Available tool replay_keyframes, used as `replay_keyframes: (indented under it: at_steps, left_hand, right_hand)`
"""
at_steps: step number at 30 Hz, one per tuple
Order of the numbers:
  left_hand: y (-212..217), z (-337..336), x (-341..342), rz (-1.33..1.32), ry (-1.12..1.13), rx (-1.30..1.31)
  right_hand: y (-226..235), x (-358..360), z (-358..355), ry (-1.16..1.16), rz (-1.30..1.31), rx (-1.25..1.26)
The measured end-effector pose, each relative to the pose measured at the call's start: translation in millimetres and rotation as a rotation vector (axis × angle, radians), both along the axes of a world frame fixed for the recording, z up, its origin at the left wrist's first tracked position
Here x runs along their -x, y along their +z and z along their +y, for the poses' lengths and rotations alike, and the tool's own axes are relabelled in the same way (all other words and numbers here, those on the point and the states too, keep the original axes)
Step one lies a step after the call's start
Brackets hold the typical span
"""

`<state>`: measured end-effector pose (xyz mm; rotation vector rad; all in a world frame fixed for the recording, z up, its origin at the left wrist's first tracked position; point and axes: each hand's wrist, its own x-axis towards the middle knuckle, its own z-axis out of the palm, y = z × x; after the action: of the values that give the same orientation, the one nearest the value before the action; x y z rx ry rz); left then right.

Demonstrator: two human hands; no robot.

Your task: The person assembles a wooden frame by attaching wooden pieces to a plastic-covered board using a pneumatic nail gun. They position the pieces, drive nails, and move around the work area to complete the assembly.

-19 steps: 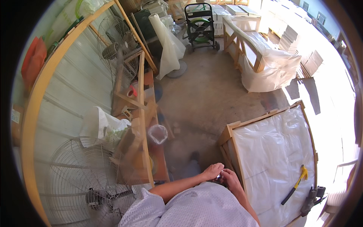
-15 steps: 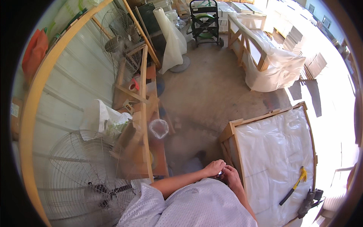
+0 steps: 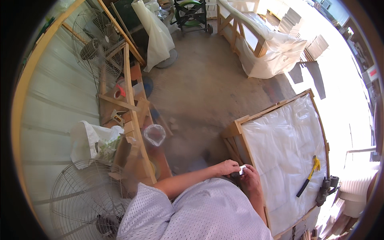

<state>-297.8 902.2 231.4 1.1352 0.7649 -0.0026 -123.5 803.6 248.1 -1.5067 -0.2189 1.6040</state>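
In front of my waist, both hands meet around a small white object (image 3: 242, 169), whose kind is too small to make out. My left hand (image 3: 227, 168) has its fingers closed at the object's left side. From the right, my right hand (image 3: 251, 177) pinches it. Just right of the hands stands a wooden crate (image 3: 239, 125) with white plastic film (image 3: 276, 160) over its top. A hammer (image 3: 309, 176) with a yellow head and black grip lies on the film. Beside it, at the crate's right edge, is a dark power tool (image 3: 326, 191).
On the left, a wooden bench (image 3: 138, 136) carries a staple gun (image 3: 117, 117), a tape roll (image 3: 117, 93) and a white bag (image 3: 86, 138). Wire fans (image 3: 86, 204) stand there too. Farther off are a second crate (image 3: 260, 50), a film roll (image 3: 154, 36) and a black cart (image 3: 190, 16).
The view has shifted, so the background sits higher and farther left. My hands stay together, and the small white object shows more plainly between the fingers.
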Motion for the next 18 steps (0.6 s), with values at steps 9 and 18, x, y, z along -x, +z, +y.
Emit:
replay_keyframes:
  at_steps: [9,18]
  left_hand:
    - [-9.7,26.6,28.8,0.016,-0.211,0.076]
    - [-29.6,30.9,22.7,0.069,-0.626,-0.440]
  right_hand:
    - [5.3,53.7,12.8,-0.113,-0.052,0.089]
    - [-28.2,85.8,-15.7,-0.112,-0.366,0.149]
